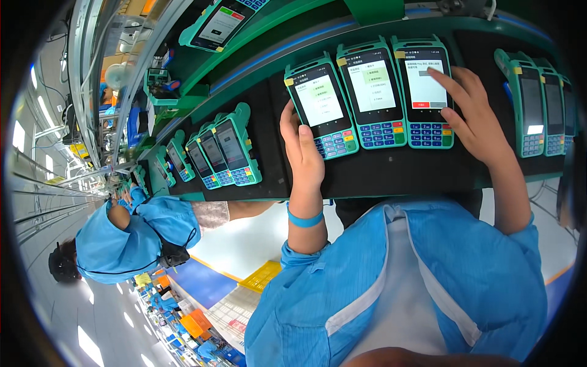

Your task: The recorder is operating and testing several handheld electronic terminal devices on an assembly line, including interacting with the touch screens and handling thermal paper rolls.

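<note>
Three green card payment terminals lie side by side in front of me, screens lit and keypads toward me. At the lower left edge of the left terminal (321,104) is my left hand (303,150), its thumb on the front and its fingers round the side. The middle terminal (372,88) has neither hand on it. Over the right terminal (422,92) reaches my right hand (476,116), fingers apart, holding nothing. Its index fingertip is at the lit screen, and its thumb is by the screen's lower right corner. Part of that screen is hidden by the fingers.
The terminals rest on a black-topped bench (391,171). More terminals stand on the left (229,150) and on the right (531,104). Another terminal (223,24) sits on a green shelf at the upper left. A co-worker in blue (131,244) is at the left.
</note>
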`<state>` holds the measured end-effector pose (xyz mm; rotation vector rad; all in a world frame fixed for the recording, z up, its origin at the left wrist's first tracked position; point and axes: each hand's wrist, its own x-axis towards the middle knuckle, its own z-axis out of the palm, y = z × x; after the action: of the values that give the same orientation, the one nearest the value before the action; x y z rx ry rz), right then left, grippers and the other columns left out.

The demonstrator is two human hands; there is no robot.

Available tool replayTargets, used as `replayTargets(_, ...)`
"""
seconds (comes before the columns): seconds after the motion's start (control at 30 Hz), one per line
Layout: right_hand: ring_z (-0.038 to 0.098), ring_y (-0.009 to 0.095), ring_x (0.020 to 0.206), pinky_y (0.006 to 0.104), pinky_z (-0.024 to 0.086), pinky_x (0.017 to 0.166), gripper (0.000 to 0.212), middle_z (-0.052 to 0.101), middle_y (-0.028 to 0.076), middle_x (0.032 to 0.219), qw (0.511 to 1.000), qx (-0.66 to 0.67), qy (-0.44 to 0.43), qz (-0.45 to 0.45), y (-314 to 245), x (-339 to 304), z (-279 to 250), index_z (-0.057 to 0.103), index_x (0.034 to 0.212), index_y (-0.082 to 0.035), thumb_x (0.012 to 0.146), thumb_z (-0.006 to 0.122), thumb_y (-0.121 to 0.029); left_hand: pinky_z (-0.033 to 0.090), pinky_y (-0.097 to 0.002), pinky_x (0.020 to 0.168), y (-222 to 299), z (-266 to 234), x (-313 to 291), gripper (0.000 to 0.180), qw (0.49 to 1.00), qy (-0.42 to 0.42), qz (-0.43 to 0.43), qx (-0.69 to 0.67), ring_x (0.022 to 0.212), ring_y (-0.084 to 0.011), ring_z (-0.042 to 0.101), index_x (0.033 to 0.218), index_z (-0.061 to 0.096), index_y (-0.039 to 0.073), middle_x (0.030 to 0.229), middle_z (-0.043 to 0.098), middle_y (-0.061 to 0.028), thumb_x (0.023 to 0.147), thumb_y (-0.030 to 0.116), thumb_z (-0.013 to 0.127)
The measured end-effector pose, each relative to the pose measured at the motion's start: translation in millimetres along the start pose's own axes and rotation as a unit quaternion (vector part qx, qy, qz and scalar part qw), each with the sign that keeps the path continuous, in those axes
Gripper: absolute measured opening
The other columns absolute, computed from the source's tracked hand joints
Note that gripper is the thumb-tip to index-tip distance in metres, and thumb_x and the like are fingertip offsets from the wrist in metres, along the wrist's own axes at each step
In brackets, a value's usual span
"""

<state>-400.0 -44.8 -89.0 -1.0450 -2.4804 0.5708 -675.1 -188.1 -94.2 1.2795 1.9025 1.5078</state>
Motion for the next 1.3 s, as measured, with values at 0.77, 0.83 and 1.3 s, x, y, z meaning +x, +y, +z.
replayTargets(0.77,0.037,0.036,0.127,0.0477,0.033,0.103,0.045,0.043,0.018,0.133,0.999,-0.034,0.024,-0.006,-1.7,-1.0,4.4,0.042,0.137,-0.028,0.093,0.045,-0.039,0.033,-0.0343,0.100,-12.0,0.7,0.2,0.053,1.000,0.016,0.012,0.016,0.119,-0.0246,0.044,0.138,0.029,0.001,0.129,0.043,-0.0197,0.099,0.036,0.035)
replayTargets(0.83,0.037,0.037,0.127,0.0474,0.033,0.104,0.046,0.043,0.018,0.133,0.999,-0.043,0.025,-0.023,-0.6,-0.8,4.2,0.041,0.137,-0.027,0.093,0.046,-0.038,0.033,-0.0342,0.100,-11.0,1.2,0.5,0.053,0.999,0.016,0.019,0.020,0.119,-0.0245,0.045,0.138,0.029,0.001,0.129,0.043,-0.0195,0.099,0.036,0.034)
replayTargets(1.3,0.035,0.038,0.127,0.0465,0.030,0.105,0.054,0.040,0.019,0.134,0.998,0.064,0.017,0.009,-3.6,2.5,0.8,0.036,0.140,-0.021,0.090,0.051,-0.035,0.028,-0.0464,0.104,40.1,-36.0,43.1,0.053,0.882,0.133,0.240,0.382,0.126,-0.0384,0.036,0.129,0.043,0.000,0.132,0.041,-0.0234,0.084,0.020,0.062)
